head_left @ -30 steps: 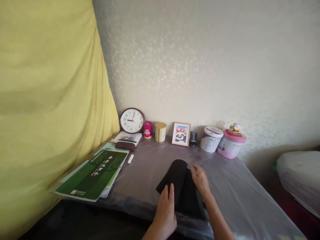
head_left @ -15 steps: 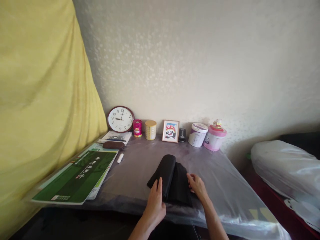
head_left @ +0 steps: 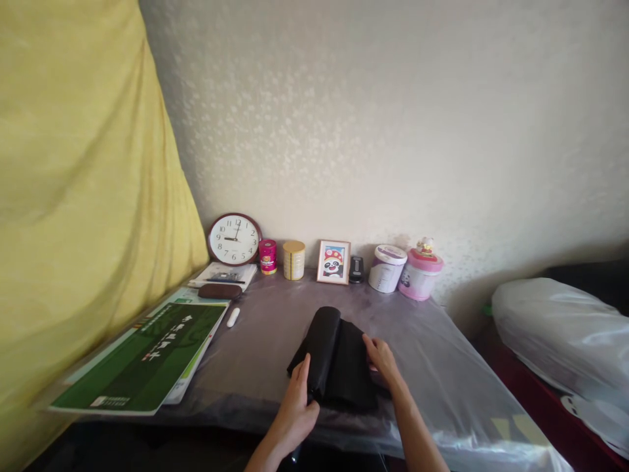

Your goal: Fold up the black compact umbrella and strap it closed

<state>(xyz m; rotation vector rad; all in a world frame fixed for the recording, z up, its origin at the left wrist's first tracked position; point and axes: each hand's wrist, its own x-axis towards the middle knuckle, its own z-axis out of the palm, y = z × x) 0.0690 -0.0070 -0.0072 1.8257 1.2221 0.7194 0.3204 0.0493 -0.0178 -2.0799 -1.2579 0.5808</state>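
Observation:
A black, partly rolled sheet of thin material (head_left: 350,367) lies near the front edge of the table; I cannot tell exactly what it is. Its left part forms a thick roll, and a flat flap spreads to the right. My left hand (head_left: 297,403) grips the roll's lower left side, fingers along it and thumb near its lower end. At the flap's upper right edge, my right hand (head_left: 381,359) pinches the material between thumb and fingers. Part of the right fingers is hidden by the flap.
A plastic-covered table (head_left: 417,367) carries a green book (head_left: 142,357), brown case (head_left: 220,291) and small white object (head_left: 233,318) at left. Along the wall stand a clock (head_left: 234,239), pink tin (head_left: 268,256), yellow-lidded can (head_left: 293,260), panda picture (head_left: 333,262) and two tubs (head_left: 387,270).
The flap lies slightly wider to the right of the roll. My left hand has shifted a little down and left along the roll; my right hand keeps its pinch. The camera view has tilted slightly.

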